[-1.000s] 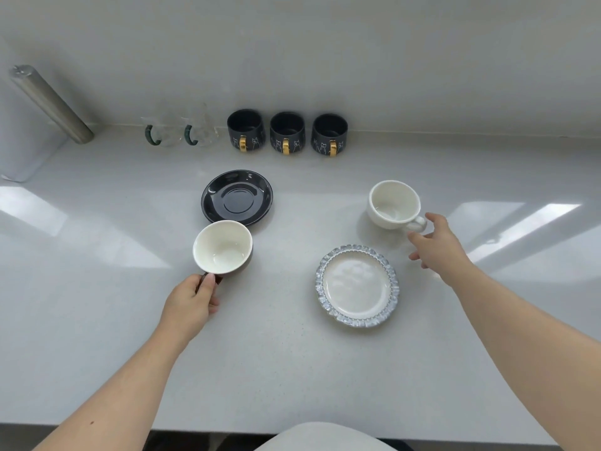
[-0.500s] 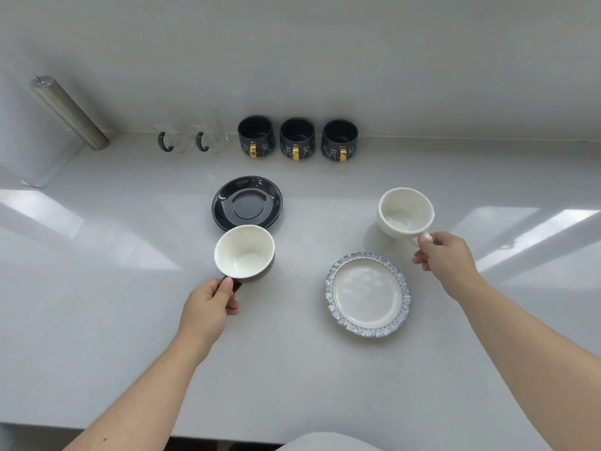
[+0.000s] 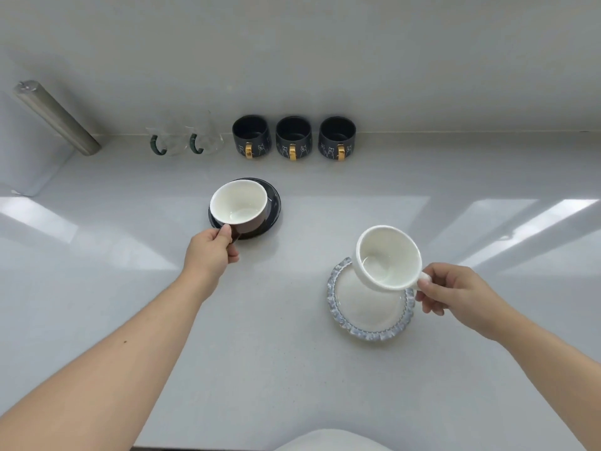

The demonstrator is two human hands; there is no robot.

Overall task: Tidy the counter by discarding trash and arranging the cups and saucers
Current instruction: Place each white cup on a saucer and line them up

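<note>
My left hand grips the handle of a brown cup with a white inside, held over the black saucer; whether the cup touches the saucer I cannot tell. My right hand pinches the handle of a white cup, tilted and lifted above the far edge of a white saucer with a ruffled blue-grey rim. Both cups look empty.
Three dark mugs with gold handles stand in a row against the back wall. Two clear glass cups with green handles sit to their left. A metal cylinder leans at the far left. The white counter's front edge is near me.
My left hand carried the brown cup away from me onto or over the black saucer. My right hand took the white cup's handle, lifted it and brought it over the ruffled saucer.
</note>
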